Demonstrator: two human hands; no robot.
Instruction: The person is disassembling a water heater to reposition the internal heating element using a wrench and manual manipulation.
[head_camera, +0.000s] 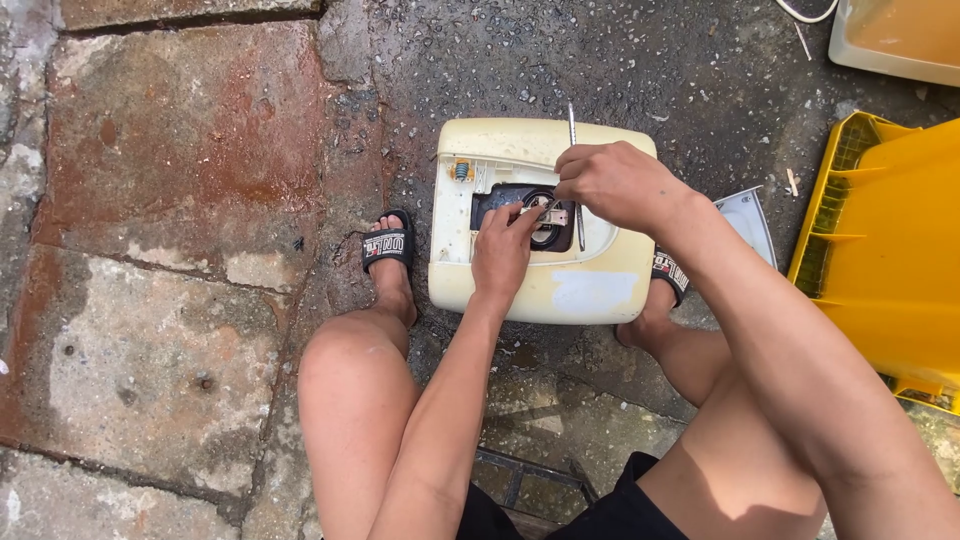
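A cream plastic appliance casing (590, 285) lies on the wet ground between my feet, with a dark opening (500, 200) in its top. My left hand (503, 250) rests on the casing, its fingertips pinching a small metal part at the opening. My right hand (615, 183) is closed around a thin metal tool, probably a screwdriver (572, 125), whose shaft points down into the opening. A small coiled part (461, 170) with blue and orange sits at the casing's upper left corner.
A yellow plastic bin (890, 250) lies at the right. Under my right forearm a grey-white panel (750, 220) rests on the ground. A cream tub (900, 35) is at top right. Reddish stone slabs (150, 200) cover the left. My black sandals (388, 245) flank the casing.
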